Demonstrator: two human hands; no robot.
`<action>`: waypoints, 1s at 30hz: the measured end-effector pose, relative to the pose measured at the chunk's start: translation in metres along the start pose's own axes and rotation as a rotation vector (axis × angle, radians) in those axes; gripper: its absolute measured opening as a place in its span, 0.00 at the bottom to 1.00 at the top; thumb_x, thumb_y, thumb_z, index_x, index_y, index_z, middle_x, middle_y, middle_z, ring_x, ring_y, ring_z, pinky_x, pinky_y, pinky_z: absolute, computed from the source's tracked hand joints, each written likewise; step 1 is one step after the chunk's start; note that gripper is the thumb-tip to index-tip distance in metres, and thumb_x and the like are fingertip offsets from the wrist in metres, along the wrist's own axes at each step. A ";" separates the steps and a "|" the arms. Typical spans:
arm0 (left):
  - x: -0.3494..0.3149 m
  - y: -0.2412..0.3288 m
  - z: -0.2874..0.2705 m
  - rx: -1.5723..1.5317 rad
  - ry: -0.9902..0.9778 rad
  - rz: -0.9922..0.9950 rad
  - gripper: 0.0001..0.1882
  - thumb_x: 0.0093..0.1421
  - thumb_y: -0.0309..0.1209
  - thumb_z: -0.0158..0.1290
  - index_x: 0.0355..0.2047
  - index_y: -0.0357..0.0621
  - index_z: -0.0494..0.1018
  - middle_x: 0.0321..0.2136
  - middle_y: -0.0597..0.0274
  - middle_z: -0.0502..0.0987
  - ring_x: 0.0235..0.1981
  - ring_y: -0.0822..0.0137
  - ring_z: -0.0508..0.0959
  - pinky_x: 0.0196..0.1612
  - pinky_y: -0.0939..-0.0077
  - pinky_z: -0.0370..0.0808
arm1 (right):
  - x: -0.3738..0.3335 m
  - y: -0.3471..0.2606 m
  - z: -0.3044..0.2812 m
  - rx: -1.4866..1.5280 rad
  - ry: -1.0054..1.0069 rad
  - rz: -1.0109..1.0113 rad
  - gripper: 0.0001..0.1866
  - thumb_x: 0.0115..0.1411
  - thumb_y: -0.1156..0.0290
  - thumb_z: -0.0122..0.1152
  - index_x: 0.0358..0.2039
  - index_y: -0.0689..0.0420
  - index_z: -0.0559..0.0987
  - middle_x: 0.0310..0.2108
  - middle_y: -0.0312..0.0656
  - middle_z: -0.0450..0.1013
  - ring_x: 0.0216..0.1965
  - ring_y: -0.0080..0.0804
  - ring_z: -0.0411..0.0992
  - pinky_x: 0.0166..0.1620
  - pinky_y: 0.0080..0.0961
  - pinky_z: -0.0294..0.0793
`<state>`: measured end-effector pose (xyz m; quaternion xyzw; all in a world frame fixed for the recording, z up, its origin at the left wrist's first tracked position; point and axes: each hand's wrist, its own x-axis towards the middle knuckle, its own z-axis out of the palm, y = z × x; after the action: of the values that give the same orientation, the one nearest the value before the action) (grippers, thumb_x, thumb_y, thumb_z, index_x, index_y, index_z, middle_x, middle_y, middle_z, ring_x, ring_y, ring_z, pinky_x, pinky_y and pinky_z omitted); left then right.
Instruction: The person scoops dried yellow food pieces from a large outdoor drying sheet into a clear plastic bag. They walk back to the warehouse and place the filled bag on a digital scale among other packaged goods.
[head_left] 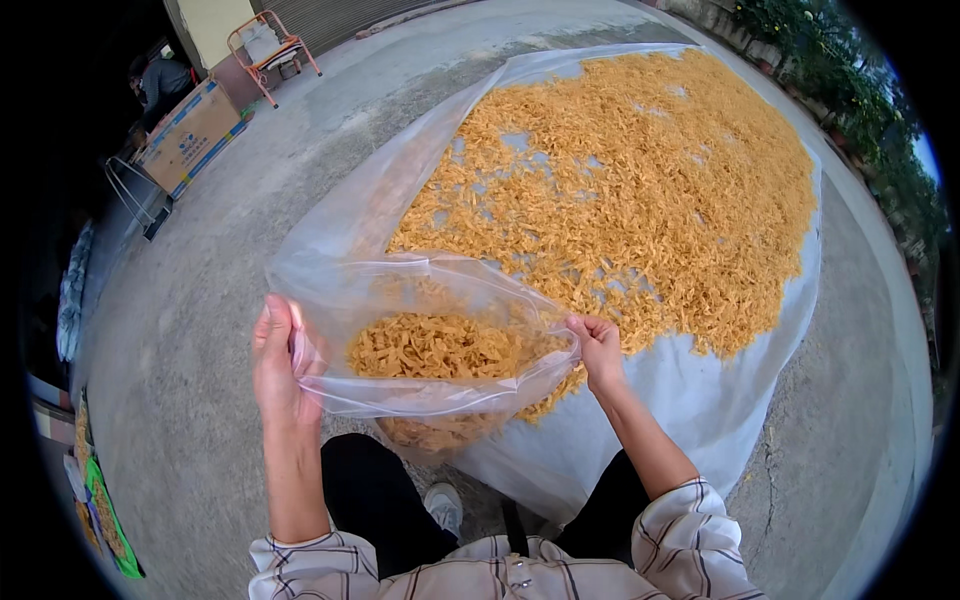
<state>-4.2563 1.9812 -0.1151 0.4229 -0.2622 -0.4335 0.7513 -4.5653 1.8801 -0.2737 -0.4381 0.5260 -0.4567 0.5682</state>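
Observation:
A clear plastic bag [420, 396] hangs in front of me with its mouth spread wide. Dried yellow-brown strips [440, 345] lie inside it. My left hand [280, 360] grips the left side of the rim, the plastic bunched between thumb and fingers. On the right side of the mouth, my right hand [600, 348] pinches the edge. Behind the bag, a thick layer of the same strips [640, 190] covers a large white sheet [700, 410] on the ground. The bag overlaps the sheet's near left part and hides some of the strips there.
Concrete ground [200, 330] surrounds the sheet. At the far left stand an orange-framed chair [270, 50], a cardboard box [192, 138] and a metal hand cart [140, 195]; a person [162, 82] is behind the box. Potted green plants [830, 70] line the right edge. A green-edged sack [110, 515] lies lower left.

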 end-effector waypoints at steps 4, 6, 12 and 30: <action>-0.001 0.065 0.015 -0.143 -0.072 0.199 0.17 0.65 0.39 0.38 0.20 0.46 0.61 0.07 0.74 0.55 0.05 0.83 0.49 0.07 0.87 0.44 | -0.067 -0.117 -0.026 0.075 0.002 -0.204 0.12 0.58 0.67 0.55 0.22 0.60 0.76 0.12 0.29 0.66 0.11 0.12 0.59 0.13 0.12 0.54; 0.001 0.079 0.020 -0.195 -0.078 0.268 0.17 0.65 0.39 0.37 0.21 0.46 0.61 0.07 0.74 0.54 0.04 0.83 0.49 0.06 0.87 0.44 | -0.094 -0.155 -0.031 -0.010 0.042 -0.347 0.11 0.57 0.68 0.57 0.21 0.60 0.75 0.11 0.29 0.65 0.11 0.12 0.58 0.13 0.11 0.53; 0.035 -0.008 0.003 0.005 0.125 -0.133 0.19 0.63 0.42 0.42 0.17 0.47 0.62 0.06 0.76 0.51 0.05 0.83 0.50 0.09 0.86 0.43 | -0.093 -0.123 -0.025 -0.057 -0.138 -0.173 0.08 0.50 0.75 0.64 0.21 0.59 0.72 0.10 0.26 0.63 0.10 0.09 0.56 0.13 0.10 0.51; -0.064 -0.102 -0.113 1.454 -0.561 0.217 0.05 0.52 0.28 0.53 0.29 0.44 0.77 0.09 0.58 0.67 0.13 0.61 0.70 0.20 0.67 0.66 | -0.162 -0.015 -0.104 -1.059 -0.340 -0.234 0.25 0.47 0.78 0.59 0.48 0.63 0.67 0.11 0.38 0.65 0.12 0.29 0.65 0.19 0.24 0.64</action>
<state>-4.2453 2.0557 -0.2621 0.6551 -0.6999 -0.1679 0.2297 -4.6745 2.0336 -0.2335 -0.7860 0.5322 -0.1136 0.2935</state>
